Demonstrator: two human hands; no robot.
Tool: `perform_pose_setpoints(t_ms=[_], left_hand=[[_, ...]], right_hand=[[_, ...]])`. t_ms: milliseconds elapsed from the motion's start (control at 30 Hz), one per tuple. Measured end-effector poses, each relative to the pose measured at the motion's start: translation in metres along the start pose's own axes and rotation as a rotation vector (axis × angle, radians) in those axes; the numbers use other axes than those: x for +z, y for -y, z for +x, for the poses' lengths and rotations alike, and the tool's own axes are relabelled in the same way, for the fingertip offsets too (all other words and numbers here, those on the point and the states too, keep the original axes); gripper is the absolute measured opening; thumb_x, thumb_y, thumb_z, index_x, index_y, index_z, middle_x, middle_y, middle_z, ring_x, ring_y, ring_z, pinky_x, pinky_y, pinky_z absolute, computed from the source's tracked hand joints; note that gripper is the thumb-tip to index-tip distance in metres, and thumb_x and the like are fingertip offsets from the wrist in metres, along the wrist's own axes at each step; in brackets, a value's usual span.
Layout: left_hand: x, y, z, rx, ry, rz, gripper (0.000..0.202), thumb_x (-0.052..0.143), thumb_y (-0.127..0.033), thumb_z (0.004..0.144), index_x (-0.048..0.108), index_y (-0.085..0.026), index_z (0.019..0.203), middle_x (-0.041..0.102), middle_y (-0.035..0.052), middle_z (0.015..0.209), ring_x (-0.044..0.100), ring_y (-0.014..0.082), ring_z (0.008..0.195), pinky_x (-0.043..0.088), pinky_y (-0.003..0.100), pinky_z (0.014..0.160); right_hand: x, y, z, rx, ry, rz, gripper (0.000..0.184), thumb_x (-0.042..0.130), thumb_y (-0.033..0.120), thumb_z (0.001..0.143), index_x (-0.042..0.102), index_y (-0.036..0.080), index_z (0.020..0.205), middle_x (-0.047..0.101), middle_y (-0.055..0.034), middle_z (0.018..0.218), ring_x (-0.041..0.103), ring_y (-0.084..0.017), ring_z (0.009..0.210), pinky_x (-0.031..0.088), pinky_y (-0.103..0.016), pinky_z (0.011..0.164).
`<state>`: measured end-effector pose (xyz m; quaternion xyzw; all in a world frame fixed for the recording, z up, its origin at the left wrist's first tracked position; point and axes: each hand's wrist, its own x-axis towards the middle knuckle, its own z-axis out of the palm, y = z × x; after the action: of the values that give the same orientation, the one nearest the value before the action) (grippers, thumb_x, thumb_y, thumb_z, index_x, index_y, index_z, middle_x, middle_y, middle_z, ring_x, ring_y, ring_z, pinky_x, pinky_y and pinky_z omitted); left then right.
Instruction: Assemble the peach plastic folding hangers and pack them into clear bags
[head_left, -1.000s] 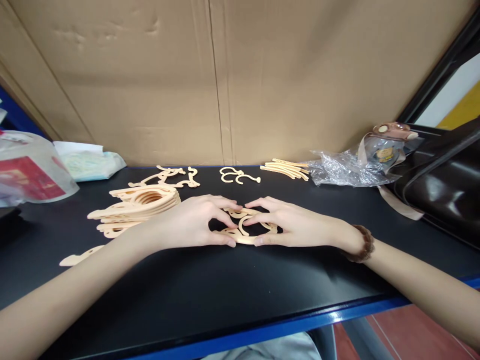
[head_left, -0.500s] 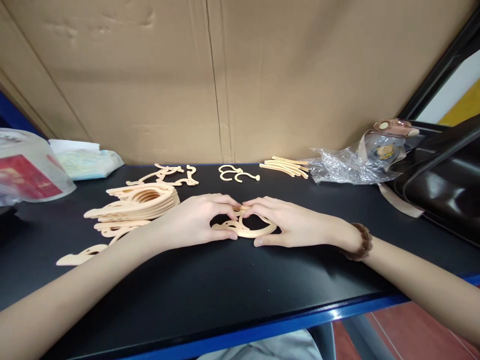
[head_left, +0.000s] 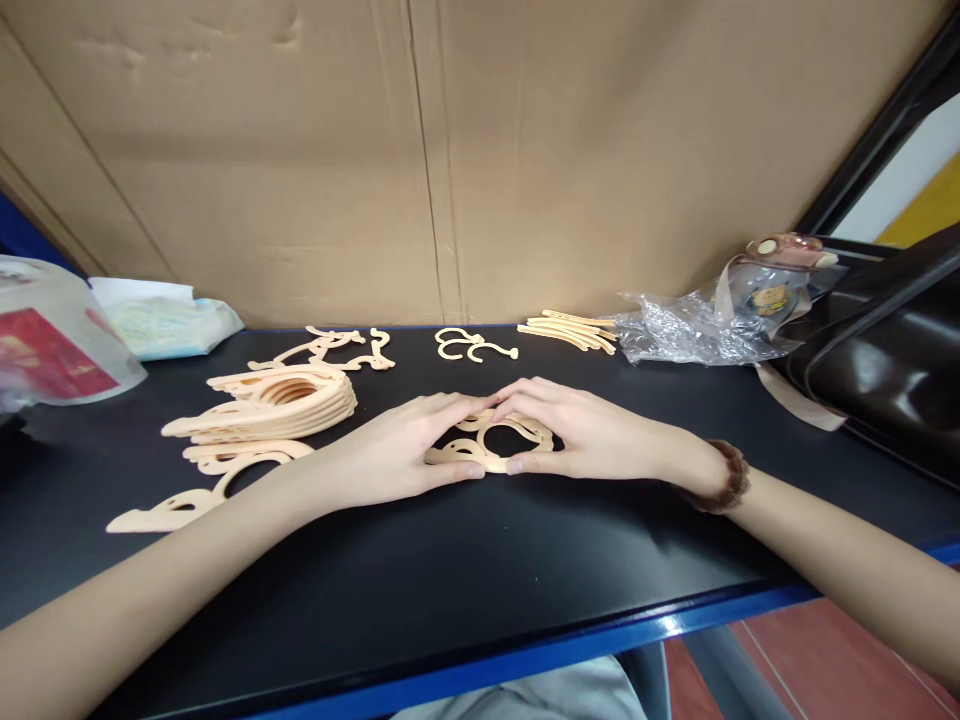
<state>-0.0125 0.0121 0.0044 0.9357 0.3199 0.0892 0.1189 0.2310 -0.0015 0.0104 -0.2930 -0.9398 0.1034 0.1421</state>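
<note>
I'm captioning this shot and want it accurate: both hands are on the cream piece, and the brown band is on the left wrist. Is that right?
Not quite: the head view shows the brown band on the right wrist. The left hand and right hand are both on the cream piece, as you say.

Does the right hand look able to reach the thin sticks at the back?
Probably yes: the thin sticks lie uncovered beyond the right hand, with clear plastic only beside them, though that hand holds beige pieces.
</note>
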Motion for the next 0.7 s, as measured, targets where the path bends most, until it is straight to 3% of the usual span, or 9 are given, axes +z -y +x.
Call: perform_pose_setpoints(t_ms=[100,200,367,533,700], left_hand=[[-0.001,-0.001,0.0,0.048,0.006,0.035,0.048,0.047,-0.046,0.093,0.041,-0.03,0.137,0.045,0.0018,0.142,0.044,0.0198,0.127,0.034,0.032,0.106],[-0.007,-0.007,-0.001,0.037,0.02,0.101,0.046,0.051,-0.048,0.09,0.047,-0.029,0.132,0.054,0.0019,0.13,0.053,0.0194,0.116,0.042,0.029,0.096],[-0.008,-0.022,-0.001,0.002,-0.01,0.218,0.077,0.057,-0.066,0.077,0.041,-0.019,0.136,0.059,0.0074,0.12,0.057,0.0247,0.105,0.046,0.034,0.086],[0.0,-0.029,-0.001,0.067,-0.011,0.229,0.053,0.052,-0.052,0.088,0.045,-0.024,0.132,0.057,0.0043,0.122,0.056,0.0208,0.104,0.044,0.034,0.09],[-0.012,-0.039,-0.008,-0.01,0.025,0.336,0.062,0.06,-0.043,0.08,0.046,-0.016,0.133,0.06,0.0084,0.116,0.059,0.0248,0.101,0.049,0.034,0.082]], right_hand=[[-0.002,-0.002,0.0,0.046,-0.062,-0.068,0.039,0.05,0.049,0.09,0.055,0.019,0.115,0.059,-0.0076,0.117,0.054,-0.022,0.104,0.043,-0.037,0.091],[-0.003,-0.005,0.0,0.087,-0.139,-0.114,0.036,0.047,0.049,0.092,0.057,0.019,0.109,0.062,-0.0071,0.109,0.056,-0.022,0.098,0.044,-0.037,0.087],[-0.005,-0.008,0.0,0.113,-0.217,-0.171,0.033,0.047,0.046,0.093,0.057,0.018,0.106,0.064,-0.0065,0.105,0.057,-0.022,0.097,0.043,-0.036,0.086],[-0.005,-0.009,0.0,0.118,-0.215,-0.183,0.031,0.048,0.044,0.093,0.058,0.018,0.106,0.065,-0.0058,0.102,0.058,-0.021,0.095,0.043,-0.036,0.086],[-0.006,-0.01,-0.001,0.106,-0.205,-0.229,0.025,0.051,0.038,0.092,0.059,0.018,0.105,0.065,-0.0061,0.102,0.058,-0.022,0.094,0.043,-0.036,0.085]])
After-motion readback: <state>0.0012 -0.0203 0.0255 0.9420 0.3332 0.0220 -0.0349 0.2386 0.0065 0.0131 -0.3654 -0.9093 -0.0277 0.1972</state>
